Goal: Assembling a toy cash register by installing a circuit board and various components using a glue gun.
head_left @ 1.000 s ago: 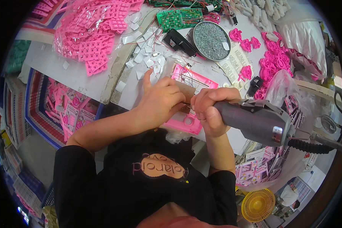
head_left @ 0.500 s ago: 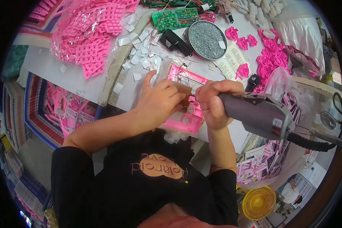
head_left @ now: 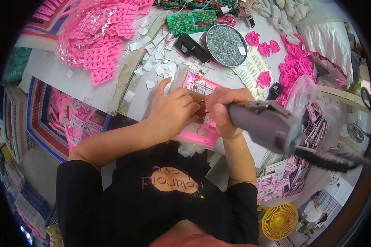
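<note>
A pink plastic casing (head_left: pixel 206 138) lies on the worktable in front of me, with thin wires and a brown circuit board (head_left: pixel 196 97) inside. My left hand (head_left: pixel 169 111) has its fingertips closed at the board's edge, one finger sticking up. My right hand (head_left: pixel 226 108) is wrapped round the front end of a grey electric screwdriver (head_left: pixel 261 127), which slants down over the casing. A dark coiled cord runs from the tool's rear to the right. My right fingers hide the driver's tip, so its contact point does not show.
A round tin of small screws (head_left: pixel 226 45) stands beyond the casing, beside a black plastic part (head_left: pixel 191 47) and green circuit boards (head_left: pixel 189 22). White paper squares lie left. Bagged pink keypads (head_left: pixel 99 45) fill the far left; pink ring-shaped parts (head_left: pixel 294 66) are piled right.
My right hand and the screwdriver have shifted a little left, and the tool's rear has swung left and slightly nearer to me. My left hand stays at the board.
</note>
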`<state>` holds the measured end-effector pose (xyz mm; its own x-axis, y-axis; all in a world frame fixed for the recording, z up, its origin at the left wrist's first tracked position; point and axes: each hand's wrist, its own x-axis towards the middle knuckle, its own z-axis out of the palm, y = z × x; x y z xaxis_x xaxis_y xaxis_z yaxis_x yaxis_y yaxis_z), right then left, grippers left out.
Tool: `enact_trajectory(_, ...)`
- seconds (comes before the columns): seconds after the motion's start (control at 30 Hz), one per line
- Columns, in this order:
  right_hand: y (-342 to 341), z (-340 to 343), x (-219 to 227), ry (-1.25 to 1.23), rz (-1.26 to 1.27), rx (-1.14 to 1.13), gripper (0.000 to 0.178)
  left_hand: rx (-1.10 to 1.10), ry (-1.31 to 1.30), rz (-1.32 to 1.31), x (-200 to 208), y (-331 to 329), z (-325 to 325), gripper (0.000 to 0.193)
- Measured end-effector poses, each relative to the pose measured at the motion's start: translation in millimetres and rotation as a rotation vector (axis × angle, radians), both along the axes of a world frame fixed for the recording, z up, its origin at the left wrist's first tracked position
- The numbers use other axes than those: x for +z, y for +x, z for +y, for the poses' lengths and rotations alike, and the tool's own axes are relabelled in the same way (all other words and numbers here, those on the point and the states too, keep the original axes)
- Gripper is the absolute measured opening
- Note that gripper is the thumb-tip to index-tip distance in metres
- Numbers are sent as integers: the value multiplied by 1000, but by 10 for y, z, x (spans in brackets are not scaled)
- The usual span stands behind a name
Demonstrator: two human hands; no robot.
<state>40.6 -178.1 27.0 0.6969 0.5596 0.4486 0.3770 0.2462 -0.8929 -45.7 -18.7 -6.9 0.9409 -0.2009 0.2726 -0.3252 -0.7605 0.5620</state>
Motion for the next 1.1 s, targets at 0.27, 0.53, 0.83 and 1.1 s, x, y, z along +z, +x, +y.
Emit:
enact_trajectory(0.27, -78, -12, 84, 43, 135, -81, 27, -11, 9, 20, -5, 0, 16, 23)
enact_trajectory(0.53, -16, -29, -20, -66, 8, 41, 22, -6, 33, -2, 5, -9, 11, 20)
enact_trajectory(0.83, 60, -85, 146, 111, 207, -11, 35, -264, 150, 204, 356, 110, 208, 19)
enact_trajectory(1.1, 207, -285, 484, 370, 166, 21, 36, -130, 462, -224, -147, 2187, 9, 14)
